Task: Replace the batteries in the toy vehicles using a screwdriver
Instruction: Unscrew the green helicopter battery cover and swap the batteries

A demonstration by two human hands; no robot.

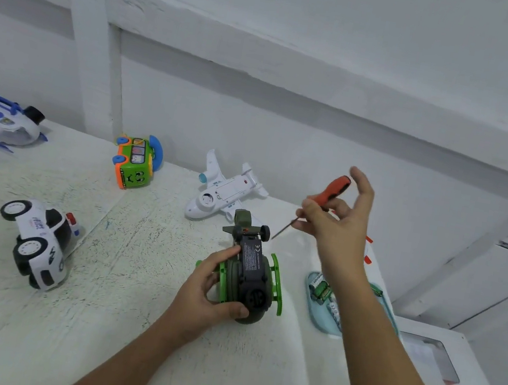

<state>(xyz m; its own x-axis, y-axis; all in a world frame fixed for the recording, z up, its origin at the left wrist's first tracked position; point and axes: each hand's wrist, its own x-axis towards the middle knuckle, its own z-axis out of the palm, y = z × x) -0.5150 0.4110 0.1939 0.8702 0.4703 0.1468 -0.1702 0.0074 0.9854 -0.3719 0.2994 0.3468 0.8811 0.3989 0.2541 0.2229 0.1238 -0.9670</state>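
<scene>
We grip the olive-green toy vehicle (252, 272) with our left hand (212, 289) at the middle of the white table (129, 289), fingers curled round its near end. Its dark underside faces up and bears a CE mark; the finer print is unreadable. Its long axis runs away from us. Our right hand (338, 220) pinches the orange-handled screwdriver (334, 189), its tip slanting down-left toward the toy's far wheels, apart from them. The tipped toy car (39, 240) reads POLICE.

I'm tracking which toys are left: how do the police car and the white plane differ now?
The police car lies on its side, wheels showing; the white plane lies belly up. The police car is black and white; the white plane is almost all white. Both rest on the table, untouched.
</scene>
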